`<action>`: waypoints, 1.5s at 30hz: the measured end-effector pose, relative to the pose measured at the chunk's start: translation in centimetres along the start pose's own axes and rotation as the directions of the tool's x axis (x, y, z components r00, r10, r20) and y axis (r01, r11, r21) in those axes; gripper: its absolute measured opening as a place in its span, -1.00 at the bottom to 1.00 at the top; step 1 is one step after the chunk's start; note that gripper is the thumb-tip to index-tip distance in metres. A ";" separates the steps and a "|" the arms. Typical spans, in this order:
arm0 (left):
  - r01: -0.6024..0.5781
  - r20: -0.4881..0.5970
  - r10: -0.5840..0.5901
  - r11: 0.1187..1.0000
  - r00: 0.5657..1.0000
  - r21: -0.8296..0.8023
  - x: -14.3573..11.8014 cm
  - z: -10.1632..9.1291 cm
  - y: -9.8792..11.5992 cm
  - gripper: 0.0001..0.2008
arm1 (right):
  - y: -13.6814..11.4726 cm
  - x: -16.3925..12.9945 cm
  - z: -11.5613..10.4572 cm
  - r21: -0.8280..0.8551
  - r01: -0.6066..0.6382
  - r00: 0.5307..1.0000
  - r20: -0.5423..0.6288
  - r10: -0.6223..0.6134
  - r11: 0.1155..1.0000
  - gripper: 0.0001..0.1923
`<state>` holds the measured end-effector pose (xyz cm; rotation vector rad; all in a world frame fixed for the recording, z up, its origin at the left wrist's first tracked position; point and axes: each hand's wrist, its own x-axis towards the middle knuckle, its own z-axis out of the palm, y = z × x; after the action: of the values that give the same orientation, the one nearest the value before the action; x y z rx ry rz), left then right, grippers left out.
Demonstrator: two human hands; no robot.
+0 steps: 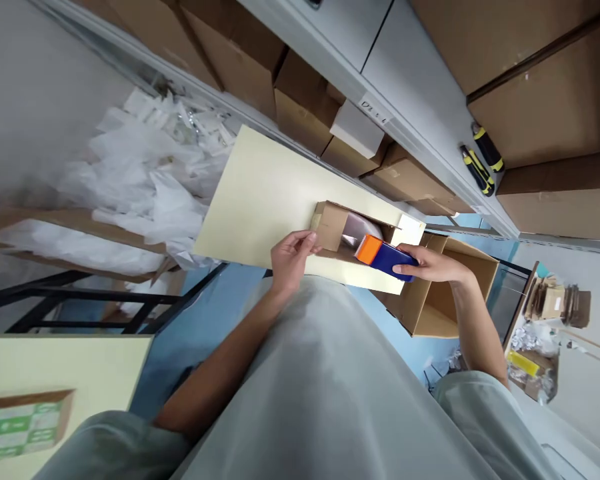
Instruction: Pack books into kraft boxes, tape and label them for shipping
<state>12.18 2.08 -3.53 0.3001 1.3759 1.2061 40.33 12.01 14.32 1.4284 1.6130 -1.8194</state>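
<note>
A small brown cardboard box [330, 227] lies on the cream-coloured tabletop [250, 193], with clear, shiny plastic showing at its middle. My left hand [290, 260] is at the box's near left corner, thumb and forefinger pinched together against its edge. In my right hand [430, 263] is a blue tape dispenser [391, 260] with an orange toothed end, tilted over the right part of the box. That orange end points left, close to the plastic. The dispenser hides part of the box's right side.
Cardboard boxes [305, 100] line the shelf behind the table. Two yellow-and-black cutters [477, 170] lie on the upper shelf. A large open carton [440, 300] stands right of the table; crumpled white plastic bags [140, 167] are heaped at left.
</note>
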 end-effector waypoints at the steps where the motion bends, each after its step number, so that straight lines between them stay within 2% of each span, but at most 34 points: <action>1: -0.012 -0.029 0.013 1.000 0.999 0.017 -0.2 -0.8 -0.2 -0.52 | -0.5 0.4 0.0 -0.037 -0.008 0.999 0.035 0.009 0.999 -0.49; 5: -0.013 -0.101 0.022 0.996 0.995 0.084 1.4 -3.3 -1.2 -0.62 | -3.1 2.8 0.2 -0.141 -0.033 0.991 0.123 0.050 0.989 -0.48; 8: -0.016 -0.100 0.029 0.992 0.995 0.122 3.8 -3.8 -2.2 -0.67 | -4.9 4.5 -0.3 -0.172 -0.083 0.988 0.114 0.103 0.982 -0.49; 12: -0.050 -0.079 0.061 0.990 0.995 0.131 6.3 -3.3 -2.8 -0.70 | -6.8 6.0 -1.7 -0.119 -0.139 0.981 0.117 0.153 0.983 -0.50; 16: -0.011 -0.072 0.018 0.996 0.997 0.094 7.5 -3.1 -3.4 -0.72 | -8.4 7.1 -2.5 -0.128 -0.205 0.967 0.129 0.221 0.970 -0.48; 21: 0.083 -0.056 -0.080 0.996 0.995 0.042 8.9 -3.2 -5.5 -0.69 | -9.6 8.5 -2.0 -0.118 -0.238 0.957 0.141 0.253 0.964 -0.49; 25: 0.133 0.031 -0.133 0.991 0.991 0.012 10.3 -2.1 -7.0 -0.66 | -9.6 9.3 -1.5 -0.125 -0.276 0.950 0.115 0.290 0.953 -0.50; 28: 0.097 0.080 -0.101 0.994 0.992 0.051 10.9 -1.0 -7.9 -0.65 | -9.6 9.5 -1.5 -0.161 -0.279 0.952 0.086 0.294 0.947 -0.53; 31: -0.012 0.044 0.003 0.978 0.999 0.208 10.7 -1.4 -8.5 -0.51 | -9.9 9.5 -1.5 -0.151 -0.263 0.954 0.105 0.280 0.953 -0.54; 33: -0.074 0.074 0.052 0.943 0.996 0.324 10.1 -2.6 -8.3 -0.22 | -10.0 9.3 -1.5 -0.139 -0.246 0.959 0.112 0.261 0.959 -0.54; 34: -0.118 0.143 0.070 0.923 0.987 0.366 9.8 -3.2 -7.9 -0.06 | -10.1 9.2 -1.5 -0.139 -0.237 0.962 0.106 0.253 0.961 -0.55; 35: -0.181 0.244 0.088 0.901 0.966 0.393 9.3 -3.8 -7.3 0.10 | -10.1 9.1 -1.5 -0.144 -0.229 0.965 0.096 0.244 0.963 -0.55; 36: -0.262 0.362 0.110 0.877 0.926 0.403 8.9 -4.1 -6.4 0.23 | -10.1 9.0 -1.6 -0.151 -0.222 0.968 0.084 0.236 0.963 -0.57; 38: -0.433 0.571 0.164 0.820 0.804 0.375 8.3 -3.9 -4.3 0.49 | -10.1 9.0 -1.6 -0.166 -0.213 0.972 0.064 0.226 0.963 -0.60; 40: -0.572 0.707 0.214 0.756 0.674 0.317 8.0 -2.6 -2.1 0.69 | -10.1 9.0 -1.6 -0.171 -0.214 0.972 0.058 0.227 0.962 -0.62; 43: -0.712 0.836 0.239 0.663 0.494 0.231 8.1 -0.1 0.2 0.71 | -10.0 9.2 -1.6 -0.172 -0.220 0.971 0.055 0.233 0.960 -0.61; 45: -0.758 0.878 0.230 0.620 0.421 0.201 8.4 1.0 0.6 0.60 | -9.7 9.2 -1.6 -0.188 -0.230 0.969 0.042 0.242 0.955 -0.61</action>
<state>10.65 9.33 -7.63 1.6648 0.7671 0.8642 29.48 19.76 12.40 1.3982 1.4640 -1.5279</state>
